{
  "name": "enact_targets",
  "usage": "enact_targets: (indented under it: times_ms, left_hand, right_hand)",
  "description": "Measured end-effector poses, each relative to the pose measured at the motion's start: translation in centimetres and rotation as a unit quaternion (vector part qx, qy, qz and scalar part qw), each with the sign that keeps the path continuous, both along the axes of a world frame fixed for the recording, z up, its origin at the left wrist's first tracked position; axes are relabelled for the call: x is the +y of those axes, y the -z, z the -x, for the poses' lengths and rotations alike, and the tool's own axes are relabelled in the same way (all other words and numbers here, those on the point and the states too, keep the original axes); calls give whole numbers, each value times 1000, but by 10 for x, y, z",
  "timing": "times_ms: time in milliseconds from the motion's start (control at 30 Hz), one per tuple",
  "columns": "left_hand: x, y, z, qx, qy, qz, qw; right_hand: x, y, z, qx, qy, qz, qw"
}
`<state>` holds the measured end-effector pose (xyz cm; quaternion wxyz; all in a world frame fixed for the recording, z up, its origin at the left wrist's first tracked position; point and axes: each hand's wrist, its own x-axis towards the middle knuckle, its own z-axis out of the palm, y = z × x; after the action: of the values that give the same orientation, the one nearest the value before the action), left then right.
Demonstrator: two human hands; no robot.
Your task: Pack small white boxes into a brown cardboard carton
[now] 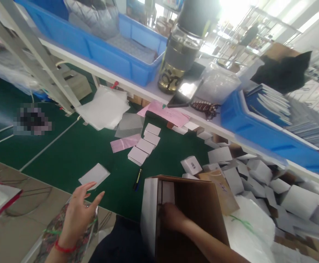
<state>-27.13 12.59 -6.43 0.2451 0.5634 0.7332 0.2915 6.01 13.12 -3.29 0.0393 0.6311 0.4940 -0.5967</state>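
Observation:
My left hand (78, 210) hovers at the lower left with its fingers spread, holding nothing, just short of a flat white packet (94, 175) on the green table. My right hand (172, 216) reaches down into an open brown cardboard box (203, 204) at the table's near edge. Its fingers are curled against white boxes (165, 191) standing inside; whether they grip one is hidden. A black and yellow pen (137, 178) lies between the packet and the box.
A row of small white boxes (145, 144) and a pink sheet (125, 142) lie mid-table. A heap of white boxes (258, 175) fills the right side. Above, a shelf (137, 89) carries blue bins (112, 54), a bottle (180, 58) and a phone (184, 93).

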Motion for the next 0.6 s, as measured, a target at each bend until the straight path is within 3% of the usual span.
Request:
enact_targets:
  times_ms: [100, 167, 233, 267, 333, 367, 467, 533, 600]
  left_hand:
    - [10, 27, 30, 110, 3, 11, 994]
    - [20, 45, 46, 169, 5, 59, 984]
    - [33, 63, 56, 204, 13, 134, 970]
    - [39, 71, 58, 213, 20, 174, 961]
    - [50, 85, 61, 214, 39, 232, 948]
    - [53, 92, 62, 209, 51, 243, 946]
    - [53, 109, 62, 199, 70, 221, 952]
    - [45, 118, 61, 198, 65, 201, 957]
    - [34, 124, 58, 197, 48, 198, 959]
  right_hand:
    - [59, -72, -6, 38, -47, 23, 998]
    - [103, -113, -3, 144, -87, 17, 986]
    - [145, -130, 10, 156, -118, -89, 977]
    - [164, -127, 19, 116, -138, -181, 967]
    - [199, -97, 38, 8, -220, -348, 911]
    - [214, -74, 47, -46, -292, -379, 877]
    - [247, 2, 68, -180, -538, -374, 734]
    - [262, 44, 73, -179, -604, -368, 684]
    - [272, 73, 74, -161, -635, -373, 657]
